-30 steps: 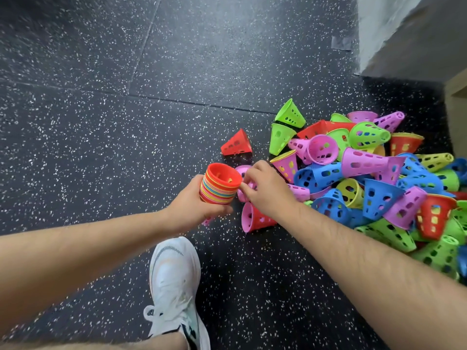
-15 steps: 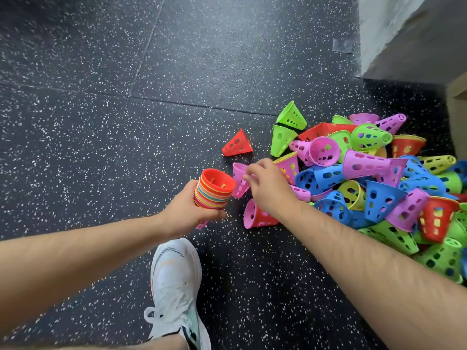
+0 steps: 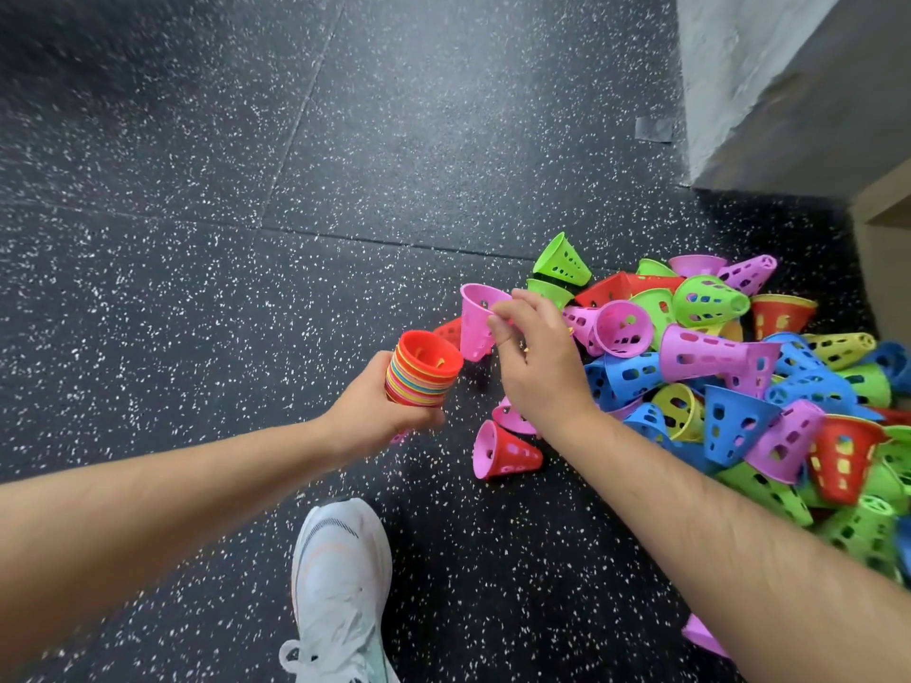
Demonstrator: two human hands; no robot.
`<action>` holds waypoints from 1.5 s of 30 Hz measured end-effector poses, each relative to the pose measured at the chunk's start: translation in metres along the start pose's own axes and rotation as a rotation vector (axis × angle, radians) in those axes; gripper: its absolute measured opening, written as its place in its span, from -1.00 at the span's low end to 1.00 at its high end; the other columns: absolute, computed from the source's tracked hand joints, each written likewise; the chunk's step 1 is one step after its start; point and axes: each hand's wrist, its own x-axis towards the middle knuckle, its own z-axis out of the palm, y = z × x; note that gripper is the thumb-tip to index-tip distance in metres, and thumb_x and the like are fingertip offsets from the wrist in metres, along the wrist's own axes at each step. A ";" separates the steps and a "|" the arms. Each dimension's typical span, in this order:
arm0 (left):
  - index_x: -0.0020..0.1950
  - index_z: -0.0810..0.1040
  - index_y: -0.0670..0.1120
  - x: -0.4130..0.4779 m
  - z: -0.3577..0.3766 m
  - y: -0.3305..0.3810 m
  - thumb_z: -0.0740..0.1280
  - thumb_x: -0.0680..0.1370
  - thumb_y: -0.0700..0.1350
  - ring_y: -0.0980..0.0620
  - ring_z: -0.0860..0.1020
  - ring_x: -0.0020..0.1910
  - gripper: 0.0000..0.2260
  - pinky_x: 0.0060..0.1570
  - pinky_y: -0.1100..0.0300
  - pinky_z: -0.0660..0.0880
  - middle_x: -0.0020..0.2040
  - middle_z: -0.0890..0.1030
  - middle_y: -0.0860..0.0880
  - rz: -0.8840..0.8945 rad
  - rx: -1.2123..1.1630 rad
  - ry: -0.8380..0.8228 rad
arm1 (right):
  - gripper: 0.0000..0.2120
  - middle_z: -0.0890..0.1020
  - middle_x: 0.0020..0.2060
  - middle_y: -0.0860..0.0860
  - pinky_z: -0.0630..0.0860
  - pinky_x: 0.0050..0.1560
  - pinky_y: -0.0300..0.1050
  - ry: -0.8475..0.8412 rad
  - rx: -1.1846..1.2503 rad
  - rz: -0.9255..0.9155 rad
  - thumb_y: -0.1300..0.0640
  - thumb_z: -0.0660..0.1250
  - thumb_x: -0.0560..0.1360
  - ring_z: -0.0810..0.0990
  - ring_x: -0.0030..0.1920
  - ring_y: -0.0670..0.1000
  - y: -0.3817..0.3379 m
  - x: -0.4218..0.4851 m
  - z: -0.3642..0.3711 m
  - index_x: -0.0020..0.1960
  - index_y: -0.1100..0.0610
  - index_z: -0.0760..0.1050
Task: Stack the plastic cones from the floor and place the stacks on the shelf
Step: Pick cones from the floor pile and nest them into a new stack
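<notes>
My left hand [image 3: 370, 411] grips a stack of nested cones [image 3: 423, 371], red on top with striped rims below, its mouth facing up. My right hand [image 3: 535, 359] pinches the rim of a single pink cone [image 3: 474, 321], lifted off the floor just above and right of the stack, wide end up. A heap of perforated cones [image 3: 739, 377] in pink, blue, green, yellow and red lies on the floor to the right. A red cone with a pink one nested inside [image 3: 505, 452] lies alone near my right wrist.
The floor [image 3: 197, 239] is dark speckled rubber. My white shoe [image 3: 340, 589] stands below the hands. A grey wall corner [image 3: 769, 91] and a wooden edge [image 3: 882, 239] rise at the upper right. Another pink cone [image 3: 702, 635] pokes out under my right forearm.
My right hand has lifted the pink cone off the floor and raised it above the stack's level. The left hand holds the stack in about the same place.
</notes>
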 end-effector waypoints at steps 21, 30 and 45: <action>0.20 0.39 -0.07 0.019 -0.009 -0.009 0.66 0.34 -0.22 0.08 0.54 -0.40 -0.42 -0.34 0.12 0.47 -0.17 0.64 -0.12 -0.012 0.012 -0.028 | -0.77 0.54 0.06 -0.02 0.36 0.25 0.02 -0.056 -0.208 0.160 0.00 0.27 0.58 0.40 0.16 0.06 0.015 0.005 0.035 0.21 0.03 0.48; 0.24 0.38 -0.04 0.018 -0.018 -0.026 0.67 0.35 -0.20 0.15 0.54 -0.39 -0.38 -0.35 0.17 0.47 -0.14 0.61 -0.09 -0.077 0.007 -0.047 | -0.65 0.50 0.31 -0.03 0.26 0.36 0.05 -0.301 -0.397 0.214 0.00 0.22 0.61 0.35 0.32 0.12 0.031 0.017 0.050 0.39 -0.07 0.46; 0.22 0.39 -0.13 0.017 -0.015 -0.007 0.64 0.37 -0.25 0.01 0.50 -0.43 -0.43 -0.41 0.11 0.44 -0.26 0.59 -0.14 -0.078 0.054 -0.071 | -0.59 0.62 0.07 -0.06 0.47 0.12 -0.13 0.009 -0.052 0.095 0.26 0.28 0.57 0.57 0.05 -0.03 0.007 0.026 0.012 0.40 0.05 0.46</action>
